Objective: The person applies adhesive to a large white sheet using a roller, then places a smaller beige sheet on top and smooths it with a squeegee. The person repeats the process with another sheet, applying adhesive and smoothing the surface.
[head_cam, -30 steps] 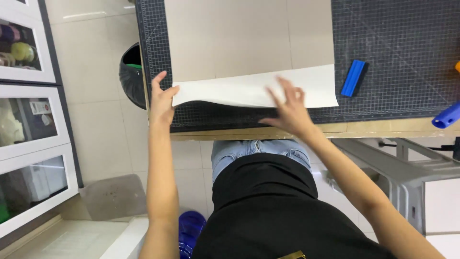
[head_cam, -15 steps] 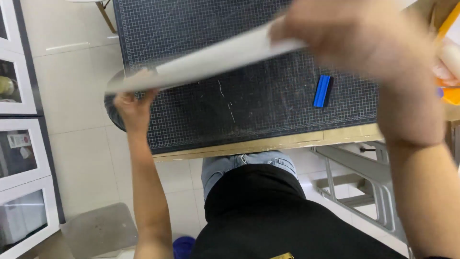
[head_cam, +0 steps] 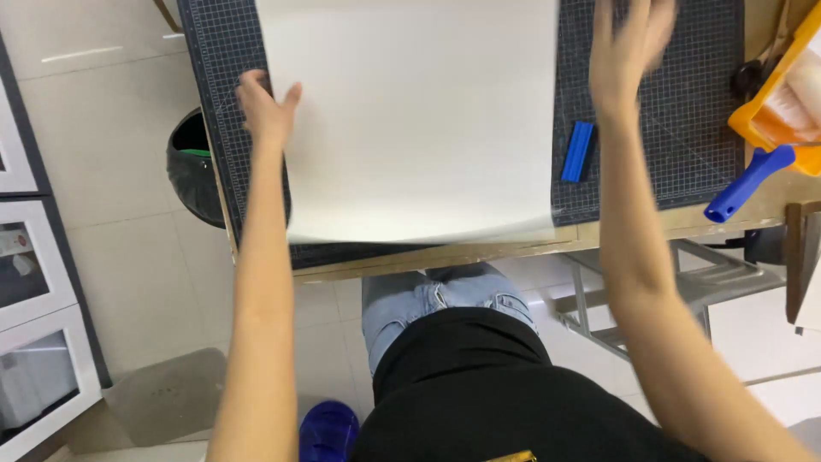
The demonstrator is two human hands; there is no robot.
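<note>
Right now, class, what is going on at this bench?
A person stands at a dark cutting mat with a large white sheet spread flat across it. The left hand rests at the sheet's left edge; the right hand is raised, blurred, beside its right edge. A small blue block lies on the mat nearby.

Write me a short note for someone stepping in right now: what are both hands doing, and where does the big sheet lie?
Left hand: open, fingers resting on the left edge of the white sheet.
Right hand: open, lifted, blurred, right of the sheet; contact unclear.
Sheet: lies spread on the dark gridded cutting mat, its near edge close to the table edge.
Nearby: a blue bar-shaped tool on the mat right of the sheet, an orange tray with a blue handle.
Done: sheet laid out. Left: no marks or cuts visible on it.
</note>
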